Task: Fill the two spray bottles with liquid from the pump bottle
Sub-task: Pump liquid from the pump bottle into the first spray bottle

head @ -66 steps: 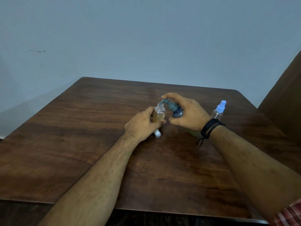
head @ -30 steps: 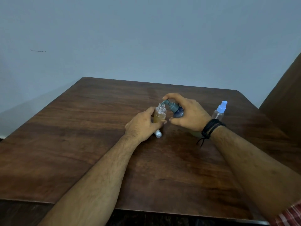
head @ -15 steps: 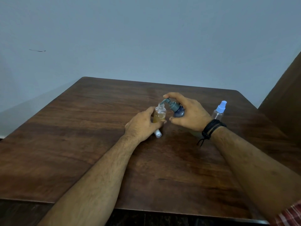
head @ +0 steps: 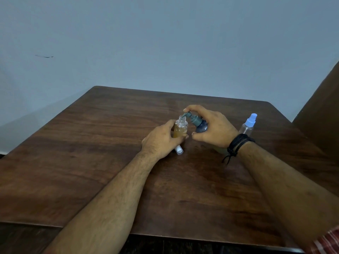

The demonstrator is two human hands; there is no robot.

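Now, left hand (head: 161, 141): wrapped around open spray bottle (head: 180, 129), amber liquid inside, upright on counter (head: 91, 143).
Right hand (head: 212, 128): clamped on pump bottle (head: 199, 124), finger atop pump, spout over open neck.
Second spray bottle (head: 247, 124): capped blue, standing right, apart.

Table (head: 110, 162): dark brown wood, visible grain, smooth with a soft sheen. Open spray bottle (head: 180, 128): clear glossy plastic, threaded neck. Second spray bottle (head: 247, 127): clear plastic, matt pale-blue nozzle. Pump bottle (head: 199, 124): translucent bluish plastic, matt grey-green head. Wristband (head: 236, 145): black braided cord. Wall (head: 165, 43): matt painted.
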